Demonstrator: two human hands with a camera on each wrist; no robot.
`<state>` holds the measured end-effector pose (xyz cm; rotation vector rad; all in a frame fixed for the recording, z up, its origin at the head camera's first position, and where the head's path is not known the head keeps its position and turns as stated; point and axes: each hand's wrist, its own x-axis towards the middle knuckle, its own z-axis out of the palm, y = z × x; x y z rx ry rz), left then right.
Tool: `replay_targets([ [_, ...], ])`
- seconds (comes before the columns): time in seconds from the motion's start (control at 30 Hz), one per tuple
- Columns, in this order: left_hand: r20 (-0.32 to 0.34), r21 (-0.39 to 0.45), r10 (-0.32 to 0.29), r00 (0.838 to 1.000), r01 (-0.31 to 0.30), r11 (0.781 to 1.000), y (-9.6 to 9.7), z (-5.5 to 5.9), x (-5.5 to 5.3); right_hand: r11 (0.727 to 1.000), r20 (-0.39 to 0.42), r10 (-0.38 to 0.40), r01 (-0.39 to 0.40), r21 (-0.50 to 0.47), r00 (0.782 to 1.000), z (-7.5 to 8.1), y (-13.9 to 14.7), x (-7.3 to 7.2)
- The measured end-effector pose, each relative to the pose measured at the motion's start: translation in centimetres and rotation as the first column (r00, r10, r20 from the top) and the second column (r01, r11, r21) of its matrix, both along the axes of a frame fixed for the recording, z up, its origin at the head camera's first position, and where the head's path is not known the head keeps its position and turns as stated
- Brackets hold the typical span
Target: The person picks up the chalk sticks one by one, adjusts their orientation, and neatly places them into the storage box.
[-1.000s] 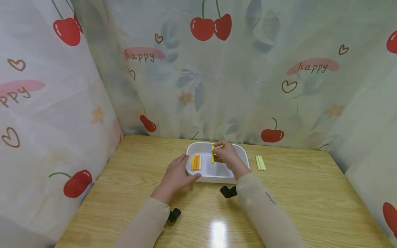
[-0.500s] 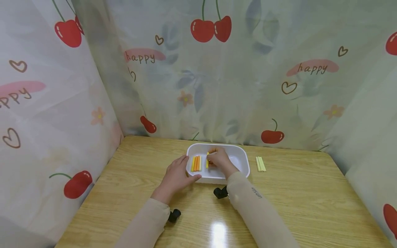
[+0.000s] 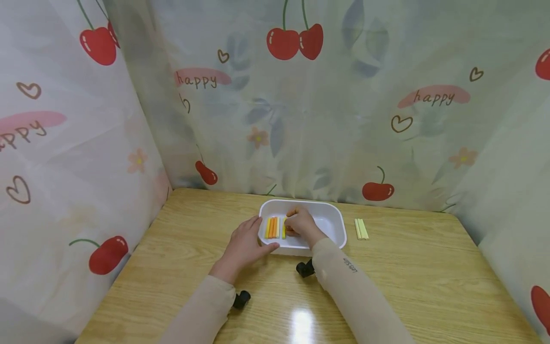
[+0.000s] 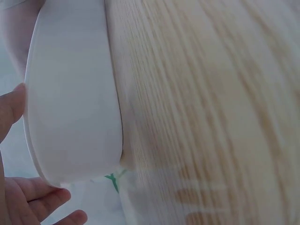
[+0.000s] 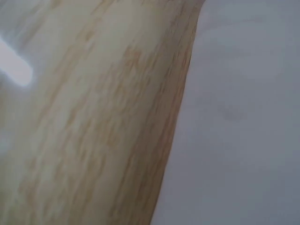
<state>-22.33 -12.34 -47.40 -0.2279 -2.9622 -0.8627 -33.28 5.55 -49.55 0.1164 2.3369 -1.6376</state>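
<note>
A white tray [image 3: 327, 213] stands near the back of the table. My left hand [image 3: 244, 241] rests at its left front corner, thumb on the front rim and the other fingers by the left end. Up close in the left wrist view, the thumb of my left hand [image 4: 21, 154] touches the rim. Inside the tray, my right hand [image 3: 300, 224] pinches a yellow stick [image 3: 283, 229] at its tray floor. Just left of it lies a row of several yellow, orange and white sticks [image 3: 272, 228]. The right wrist view shows only the tray's outer wall [image 5: 234, 117] and the tabletop.
Several pale yellow sticks [image 3: 361, 229] lie side by side on the wooden table [image 3: 412, 277], right of the tray. A curtain with cherries [image 3: 301, 119] hangs close behind and along the sides. Black wrist cameras [image 3: 242, 299] sit under both sleeves.
My right hand has moved left and down into the tray with the yellow stick, bringing it beside the row. My left hand has stayed at the tray's corner.
</note>
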Motion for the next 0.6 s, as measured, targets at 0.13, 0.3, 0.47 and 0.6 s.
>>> replay_targets([
  [0.13, -0.005, -0.001, 0.0, 1.0, 0.0, 1.0, 0.0, 0.0, 0.0, 1.0, 0.012, 0.0, 0.0, -0.017, 1.0, 0.1, 0.0, 0.1],
  [0.3, -0.001, -0.005, 0.003, 1.0, -0.003, 1.0, 0.0, 0.0, -0.1, 0.999, -0.011, 0.005, -0.004, 0.052, 1.0, 0.7, 0.2, 0.3],
  [0.47, 0.016, -0.007, 0.01, 1.0, -0.01, 1.0, 0.1, -0.1, -0.2, 0.996, -0.03, 0.035, -0.032, 0.088, 0.999, 1.8, 0.7, 0.8],
  [0.6, 0.036, -0.003, 0.017, 0.999, -0.016, 1.0, 0.1, -0.1, -0.1, 0.992, -0.014, 0.076, -0.074, 0.099, 0.997, 2.8, 1.3, 1.4],
])
